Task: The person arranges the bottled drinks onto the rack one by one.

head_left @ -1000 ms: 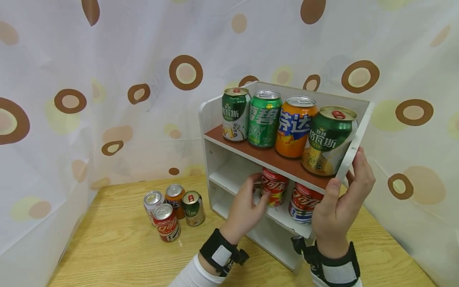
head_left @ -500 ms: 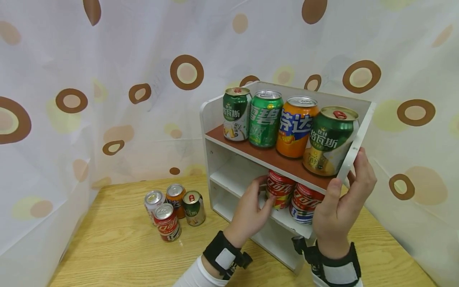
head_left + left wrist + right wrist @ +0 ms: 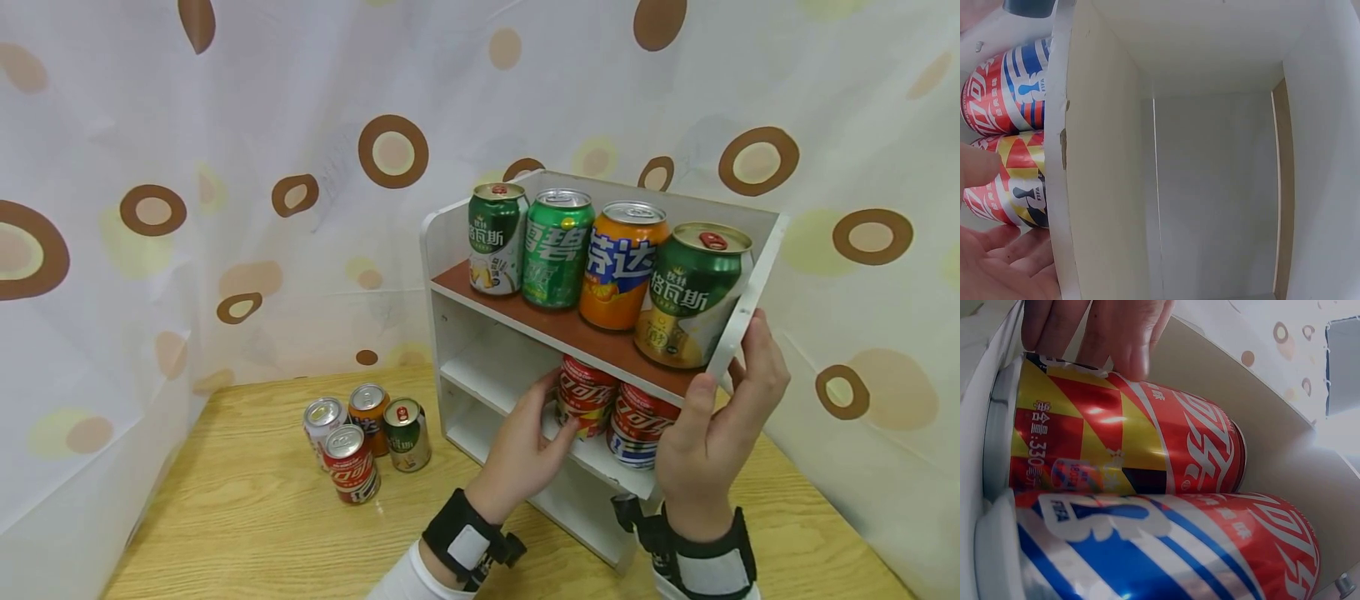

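On the middle level of a small white shelf (image 3: 480, 379), a red and yellow Coca-Cola can (image 3: 587, 396) stands upright beside a red and blue Coca-Cola can (image 3: 637, 427). The two cans touch in the right wrist view. My left hand (image 3: 521, 454) holds the red and yellow can, thumb at its front and fingers at its far left side. In the left wrist view the thumb crosses that can (image 3: 1016, 181). My right hand (image 3: 716, 425) grips the shelf's right side panel, thumb in front and fingers behind, partly hidden.
Above, on the brown top level, stand a green-white can (image 3: 497, 242), a green Sprite can (image 3: 557, 250), an orange Fanta can (image 3: 622, 267) and a green-gold can (image 3: 690, 296). Several more cans, including a red Coca-Cola can (image 3: 350, 467), cluster on the wooden table (image 3: 247, 533) at left.
My left hand has slid the red and yellow can rightward along the middle level, against the red and blue can. Lately its thumb has dropped slightly. My right hand has stayed on the side panel.
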`<state>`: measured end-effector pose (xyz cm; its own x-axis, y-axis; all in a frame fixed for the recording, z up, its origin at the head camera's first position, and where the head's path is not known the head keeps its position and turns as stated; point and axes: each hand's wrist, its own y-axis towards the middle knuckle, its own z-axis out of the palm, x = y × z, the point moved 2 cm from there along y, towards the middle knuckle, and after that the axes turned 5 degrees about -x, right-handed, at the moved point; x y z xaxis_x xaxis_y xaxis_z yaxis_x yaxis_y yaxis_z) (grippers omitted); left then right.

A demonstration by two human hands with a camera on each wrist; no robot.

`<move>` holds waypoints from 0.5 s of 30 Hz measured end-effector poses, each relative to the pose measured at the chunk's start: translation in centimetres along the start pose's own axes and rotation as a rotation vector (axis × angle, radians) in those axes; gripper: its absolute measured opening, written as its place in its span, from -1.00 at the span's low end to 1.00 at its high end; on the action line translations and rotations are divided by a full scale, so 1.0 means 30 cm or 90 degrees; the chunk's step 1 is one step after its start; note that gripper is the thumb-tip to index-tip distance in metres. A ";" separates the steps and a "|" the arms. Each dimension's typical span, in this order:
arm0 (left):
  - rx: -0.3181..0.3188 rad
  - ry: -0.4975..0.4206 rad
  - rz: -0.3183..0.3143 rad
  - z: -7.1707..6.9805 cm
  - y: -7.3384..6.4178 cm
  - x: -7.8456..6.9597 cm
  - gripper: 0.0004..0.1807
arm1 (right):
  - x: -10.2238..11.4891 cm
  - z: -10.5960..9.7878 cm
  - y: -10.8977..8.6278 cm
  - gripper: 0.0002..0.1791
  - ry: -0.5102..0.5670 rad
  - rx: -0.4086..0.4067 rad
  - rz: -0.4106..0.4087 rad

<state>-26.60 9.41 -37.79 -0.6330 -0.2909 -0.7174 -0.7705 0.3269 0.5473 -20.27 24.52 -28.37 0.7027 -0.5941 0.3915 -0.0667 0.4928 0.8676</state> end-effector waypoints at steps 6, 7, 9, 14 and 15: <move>0.005 -0.011 -0.028 -0.008 -0.027 0.004 -0.23 | 0.003 0.004 -0.004 -0.39 0.005 -0.001 0.002; 0.002 -0.011 -0.032 -0.011 -0.032 0.005 -0.23 | 0.003 0.005 -0.004 -0.39 0.005 0.000 0.003; -0.012 -0.004 -0.035 -0.022 -0.042 0.008 -0.24 | 0.005 0.006 -0.006 -0.39 0.004 -0.001 0.004; -0.066 -0.015 -0.039 -0.055 -0.069 0.023 -0.30 | 0.013 0.007 0.000 -0.37 0.002 -0.005 0.004; -0.079 -0.017 -0.039 -0.061 -0.075 0.028 -0.32 | 0.014 0.007 0.002 -0.37 0.001 -0.006 0.004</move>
<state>-25.54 6.79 -38.83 -0.5832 -0.2820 -0.7618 -0.8123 0.1944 0.5499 -20.12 24.16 -28.08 0.7034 -0.5900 0.3964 -0.0642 0.5027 0.8621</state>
